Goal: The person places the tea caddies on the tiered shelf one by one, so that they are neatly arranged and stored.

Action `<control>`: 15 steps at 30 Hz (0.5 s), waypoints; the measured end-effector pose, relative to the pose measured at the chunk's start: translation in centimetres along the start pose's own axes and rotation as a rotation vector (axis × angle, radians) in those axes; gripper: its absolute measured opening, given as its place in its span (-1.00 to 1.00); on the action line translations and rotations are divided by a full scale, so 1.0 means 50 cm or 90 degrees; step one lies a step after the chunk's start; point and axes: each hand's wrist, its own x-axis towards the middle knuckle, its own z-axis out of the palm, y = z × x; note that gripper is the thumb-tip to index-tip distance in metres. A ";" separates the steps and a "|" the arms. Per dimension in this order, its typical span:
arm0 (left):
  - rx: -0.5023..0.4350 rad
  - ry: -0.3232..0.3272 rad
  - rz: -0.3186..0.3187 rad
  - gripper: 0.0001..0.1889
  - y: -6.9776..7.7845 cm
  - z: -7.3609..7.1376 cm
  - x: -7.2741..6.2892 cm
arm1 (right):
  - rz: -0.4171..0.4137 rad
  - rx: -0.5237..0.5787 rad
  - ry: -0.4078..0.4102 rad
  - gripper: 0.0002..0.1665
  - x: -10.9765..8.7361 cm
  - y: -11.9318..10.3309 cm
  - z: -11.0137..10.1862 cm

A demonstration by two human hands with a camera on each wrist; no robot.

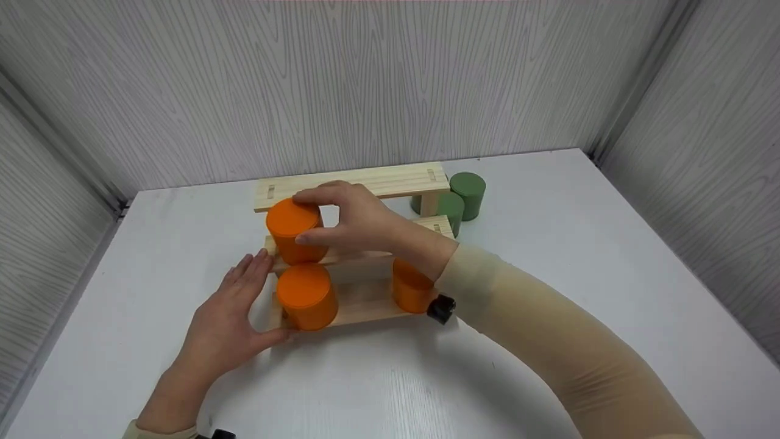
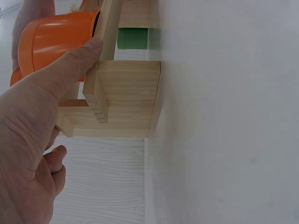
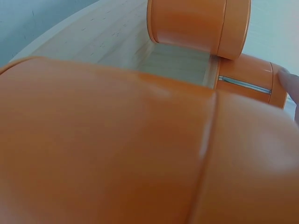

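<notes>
My right hand (image 1: 365,219) holds an orange lidded canister (image 1: 286,235) at the left end of a wooden rack's middle step, thumb in front and fingers behind. In the right wrist view the thumb (image 3: 290,86) lies on that canister's lid. My left hand (image 1: 225,323) rests against the rack's left end, its fingers by the middle step and thumb at the lower step's front edge (image 2: 112,28). Close to that thumb, a second orange canister (image 1: 308,299) stands on the lower step. Under my right wrist, a third orange canister (image 1: 411,289) stands on the lower step's right end.
The three-tier wooden rack (image 1: 365,180) stands on a white table (image 1: 536,244). Several green canisters (image 1: 468,195) are behind and beside its right end, partly hidden by it. Grey wood-grain panels (image 1: 378,79) enclose the table at the back and sides.
</notes>
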 end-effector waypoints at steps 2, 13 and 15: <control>0.000 -0.002 0.000 0.38 0.000 0.000 0.000 | -0.005 -0.004 0.000 -0.22 0.001 0.000 0.000; 0.000 -0.001 -0.001 0.37 0.001 0.001 0.001 | -0.006 0.002 0.009 -0.17 -0.012 -0.011 -0.033; 0.001 0.006 0.003 0.37 0.001 0.001 0.000 | -0.021 0.005 0.027 -0.18 -0.016 -0.012 -0.050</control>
